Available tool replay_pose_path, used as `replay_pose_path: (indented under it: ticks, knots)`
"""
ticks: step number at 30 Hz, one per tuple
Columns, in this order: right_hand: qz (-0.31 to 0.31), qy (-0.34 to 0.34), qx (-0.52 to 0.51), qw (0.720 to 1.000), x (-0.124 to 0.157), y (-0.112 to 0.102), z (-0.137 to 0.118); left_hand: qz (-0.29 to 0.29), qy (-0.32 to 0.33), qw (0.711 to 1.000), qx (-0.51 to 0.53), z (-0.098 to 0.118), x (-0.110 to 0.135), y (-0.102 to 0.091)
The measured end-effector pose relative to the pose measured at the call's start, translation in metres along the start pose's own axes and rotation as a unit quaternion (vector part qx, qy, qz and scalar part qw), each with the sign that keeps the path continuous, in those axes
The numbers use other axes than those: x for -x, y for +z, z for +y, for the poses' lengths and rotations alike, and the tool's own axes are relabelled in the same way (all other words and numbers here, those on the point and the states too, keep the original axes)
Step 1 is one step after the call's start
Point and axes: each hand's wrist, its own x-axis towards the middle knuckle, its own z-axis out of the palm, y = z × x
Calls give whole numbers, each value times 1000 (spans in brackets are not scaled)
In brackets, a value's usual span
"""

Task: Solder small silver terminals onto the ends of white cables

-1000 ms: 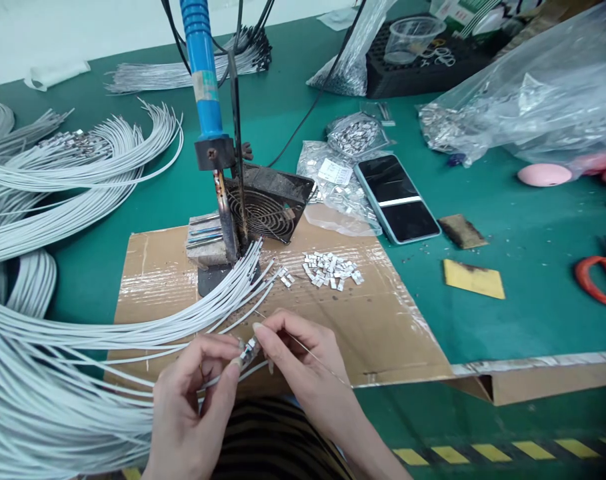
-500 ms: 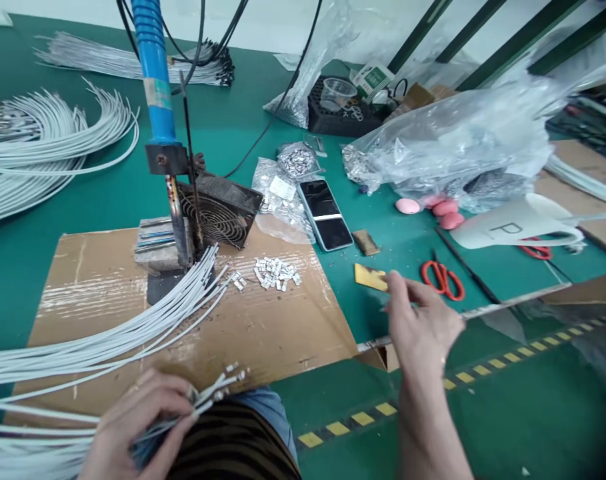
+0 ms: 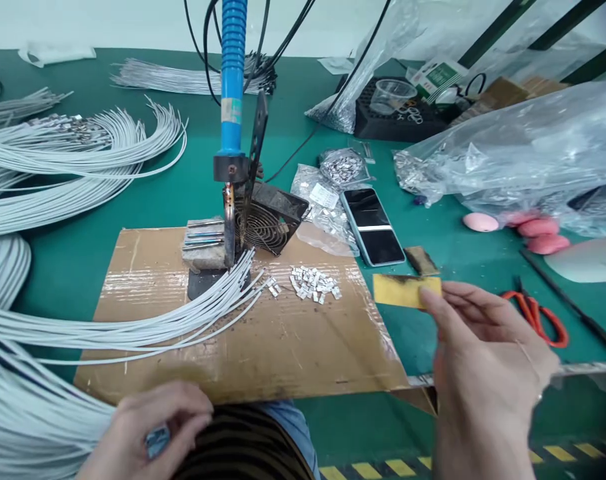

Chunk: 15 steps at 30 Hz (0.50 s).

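Note:
My right hand [image 3: 487, 353] pinches a flat yellow soldering sponge [image 3: 397, 291], dark along its upper edge, between thumb and fingers over the bench's right part. Low at the left, my left hand [image 3: 150, 430] has its fingers curled and tips together; nothing shows between them. White wires [image 3: 47, 400] run up beside and behind that hand. On the cardboard, another bundle of white wires [image 3: 183, 327] ends by a soldering iron with a blue handle [image 3: 233, 73], held upright in a stand. Small metal terminals [image 3: 315, 283] lie in a pile right of the wire ends.
A small fan [image 3: 270, 220] leans behind the iron. A phone [image 3: 373, 227], a brown pad [image 3: 421, 260] and red-handled scissors [image 3: 537, 317] lie to the right. Plastic bags [image 3: 513, 147] and pink egg-shaped pieces [image 3: 537, 227] are farther back. More coiled wires [image 3: 83, 160] sit left.
My right hand has picked up the yellow sponge from the bench. The wire ends that stuck out of my left hand no longer show there. The view has swung left.

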Motion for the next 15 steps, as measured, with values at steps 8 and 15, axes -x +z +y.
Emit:
replay_pose_path:
  ticks: [8, 15]
  knots:
    - [-312, 44, -125, 941, 87, 94, -33, 118, -127, 983, 57, 16, -72, -8]
    - [-352, 49, -155, 922, 112, 116, -39, 105, -108, 980, 132, 19, -103, 12]
